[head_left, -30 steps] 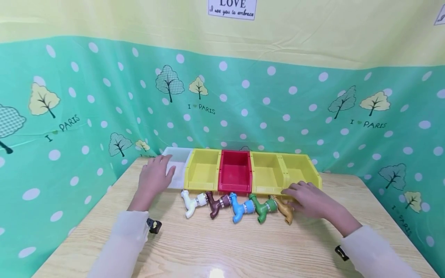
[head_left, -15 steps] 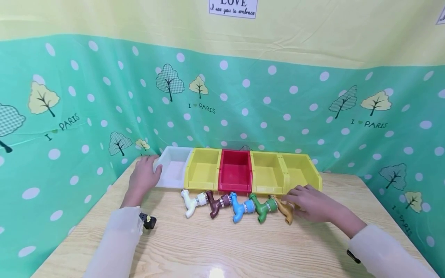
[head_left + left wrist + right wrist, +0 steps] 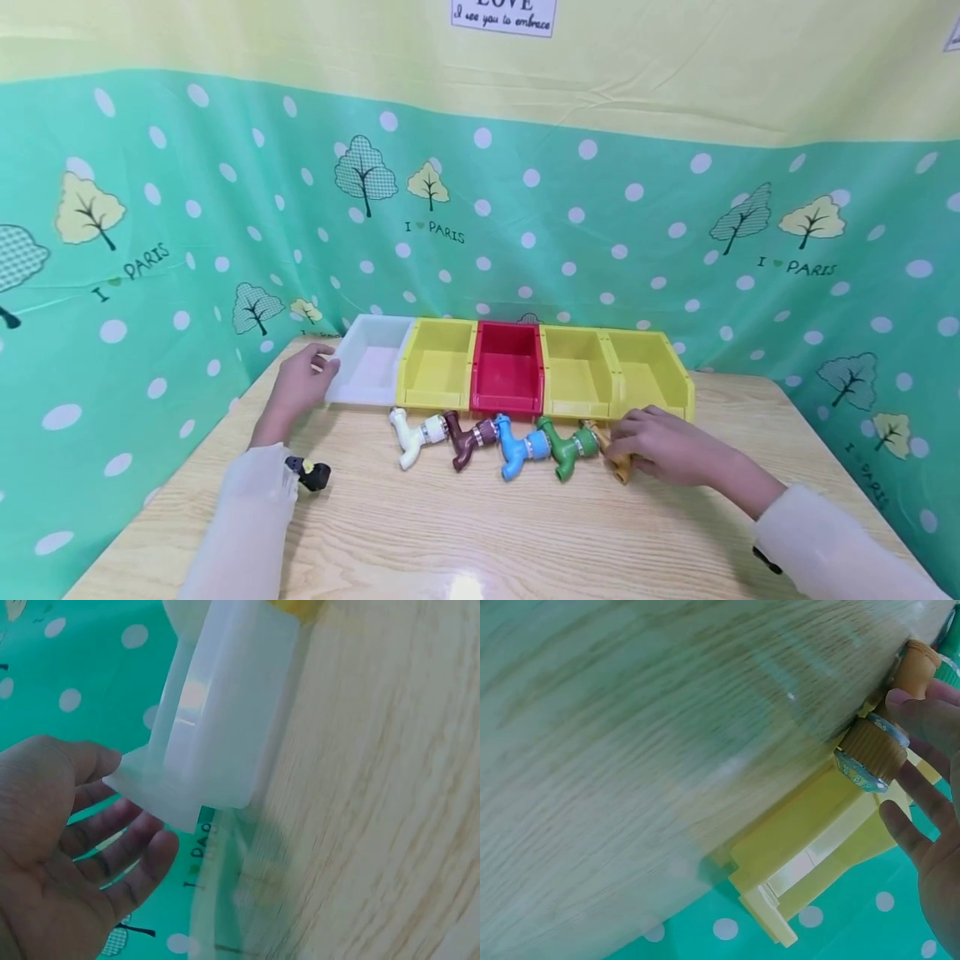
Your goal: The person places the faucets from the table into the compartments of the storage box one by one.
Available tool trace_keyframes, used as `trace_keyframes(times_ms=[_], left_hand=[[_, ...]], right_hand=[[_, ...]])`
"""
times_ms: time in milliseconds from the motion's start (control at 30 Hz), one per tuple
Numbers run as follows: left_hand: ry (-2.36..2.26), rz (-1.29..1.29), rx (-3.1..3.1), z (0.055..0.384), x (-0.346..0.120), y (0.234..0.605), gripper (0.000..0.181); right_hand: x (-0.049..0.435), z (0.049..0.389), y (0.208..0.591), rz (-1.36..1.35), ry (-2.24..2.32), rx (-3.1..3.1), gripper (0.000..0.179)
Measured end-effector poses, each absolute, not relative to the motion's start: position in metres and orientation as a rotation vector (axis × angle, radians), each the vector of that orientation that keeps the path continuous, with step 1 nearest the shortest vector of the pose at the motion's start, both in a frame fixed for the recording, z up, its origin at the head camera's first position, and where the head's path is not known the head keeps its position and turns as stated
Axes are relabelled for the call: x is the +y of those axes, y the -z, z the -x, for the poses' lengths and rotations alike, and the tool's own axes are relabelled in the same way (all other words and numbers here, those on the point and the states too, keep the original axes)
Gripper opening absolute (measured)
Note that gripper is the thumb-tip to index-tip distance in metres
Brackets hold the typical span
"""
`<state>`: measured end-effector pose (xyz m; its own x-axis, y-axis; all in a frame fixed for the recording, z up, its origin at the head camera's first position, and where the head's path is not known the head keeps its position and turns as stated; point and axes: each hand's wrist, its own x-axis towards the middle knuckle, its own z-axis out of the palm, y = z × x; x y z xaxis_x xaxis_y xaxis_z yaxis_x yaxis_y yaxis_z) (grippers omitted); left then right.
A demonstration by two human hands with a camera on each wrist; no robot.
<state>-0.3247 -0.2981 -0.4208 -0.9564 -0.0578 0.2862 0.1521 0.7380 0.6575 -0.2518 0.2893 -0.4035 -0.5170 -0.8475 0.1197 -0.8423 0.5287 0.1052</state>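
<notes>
In the head view my right hand (image 3: pixel 660 446) grips an orange-brown tap (image 3: pixel 621 467) at the right end of a row. In the right wrist view the thumb lies across this tap (image 3: pixel 876 746), with fingers behind it. My left hand (image 3: pixel 296 385) is at the outer left edge of a white bin (image 3: pixel 375 367). Seen from the left wrist, the thumb tip meets the bin's corner (image 3: pixel 161 787), and the other fingers are spread and loosely bent. Beside the held tap lie a green tap (image 3: pixel 566 450), a blue tap (image 3: pixel 517 450), a maroon tap (image 3: pixel 467 442) and a white tap (image 3: pixel 411 437).
Right of the white bin stand a yellow bin (image 3: pixel 438 367), a red bin (image 3: pixel 507 371) and two more yellow bins, the far-right yellow bin (image 3: pixel 641 367) near my right hand. A patterned cloth (image 3: pixel 480 208) hangs behind the wooden table (image 3: pixel 450 533).
My left hand has moved left from over the white bin to its outer edge. My right hand has closed further around the orange-brown tap, which lies about where it was.
</notes>
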Motion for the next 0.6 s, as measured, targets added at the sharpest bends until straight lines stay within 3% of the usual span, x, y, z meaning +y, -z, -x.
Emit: trace_keyframes(times_ms=[600], left_hand=[[1.149, -0.006, -2.624, 0.3250, -0.3000, 0.4253, 0.042]], right_hand=[[0.2896, 0.2468, 0.4034, -1.458, 0.082, -2.681, 0.027]])
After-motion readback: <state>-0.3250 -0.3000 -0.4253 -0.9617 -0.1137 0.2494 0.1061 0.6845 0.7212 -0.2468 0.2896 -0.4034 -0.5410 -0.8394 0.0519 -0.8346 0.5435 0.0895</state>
